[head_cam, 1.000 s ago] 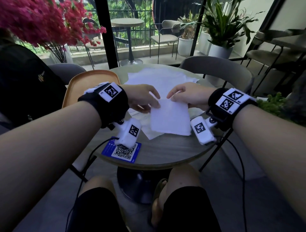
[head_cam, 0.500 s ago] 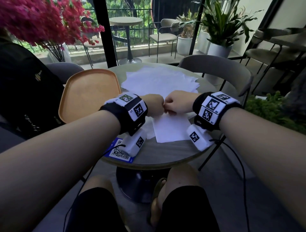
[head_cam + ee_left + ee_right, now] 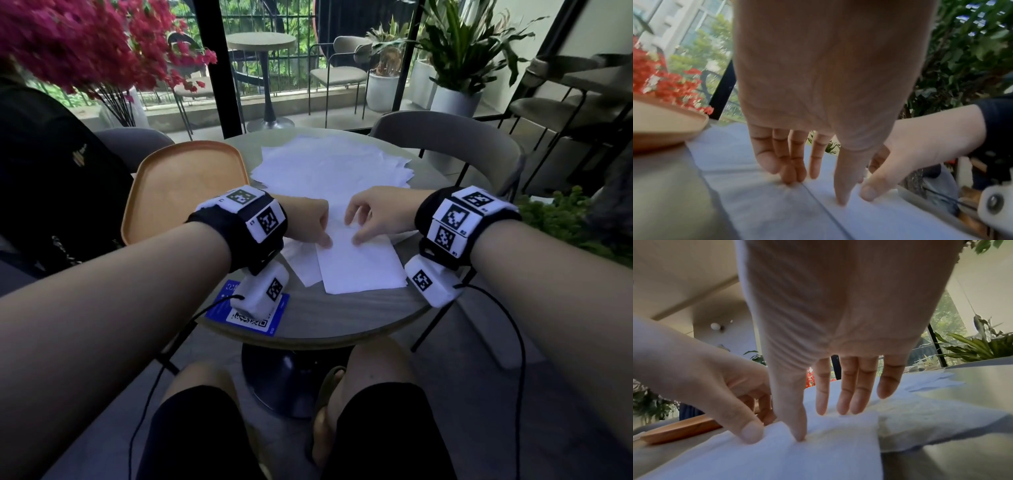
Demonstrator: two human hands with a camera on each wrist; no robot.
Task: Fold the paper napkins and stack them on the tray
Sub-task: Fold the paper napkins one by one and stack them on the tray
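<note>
The left hand (image 3: 310, 219) and the right hand (image 3: 378, 214) are side by side on the folded napkin (image 3: 359, 265), near its far edge. Both thumbs press down on the paper, close to each other. The fingers of both hands are almost straight and relaxed, pointing down to the paper; they grip nothing. The napkin lies flat on the round table (image 3: 342, 318), near the front edge. Behind the hands lies a loose pile of unfolded napkins (image 3: 329, 164). The orange tray (image 3: 178, 185) is on the left, just beside the pile.
</note>
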